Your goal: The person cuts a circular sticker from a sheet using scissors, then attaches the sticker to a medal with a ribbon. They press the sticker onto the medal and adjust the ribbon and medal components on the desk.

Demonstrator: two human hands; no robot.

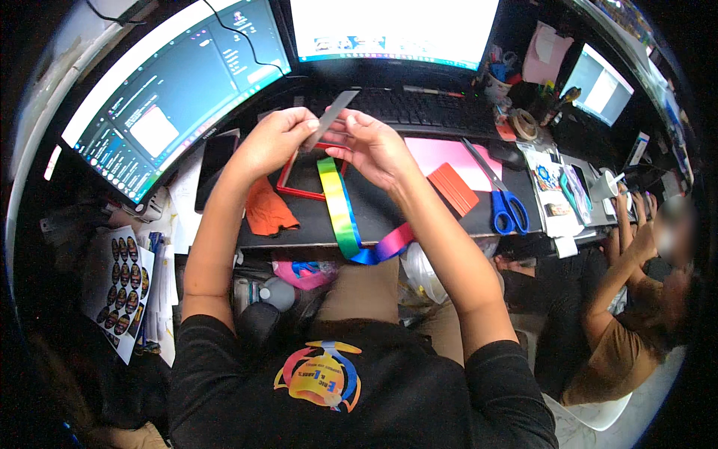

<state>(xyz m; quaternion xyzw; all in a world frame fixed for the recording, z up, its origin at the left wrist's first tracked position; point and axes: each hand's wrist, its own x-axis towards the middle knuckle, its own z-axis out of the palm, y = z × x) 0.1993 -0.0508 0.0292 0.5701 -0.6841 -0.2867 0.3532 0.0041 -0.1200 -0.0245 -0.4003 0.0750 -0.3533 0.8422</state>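
Strip [336, 112], thin and grey, slants upward between the two hands, above the desk [381, 209]; the left hand [283, 141] is clamped on it, pinching it between thumb and fingers; the right hand [374, 146] is just beside it, with fingers bent and thumb apart from them, though whether a fingertip touches the strip is hard to tell from this angle.

Below the hands lies a red frame [305, 194]; an orange cloth [269, 211] is near its left side; a rainbow ribbon [344, 223] runs down from beside the frame, over the front edge of the desk, and curves toward the right forearm; to the right of that forearm lie a red scraper [453, 189], a pink paper [422, 153] partly under it, and blue-handled scissors [510, 213], their blades resting over the paper; a black keyboard [415, 112] sits beyond the hands, below a bright monitor [393, 26]; another person [617, 344] sits at the right.
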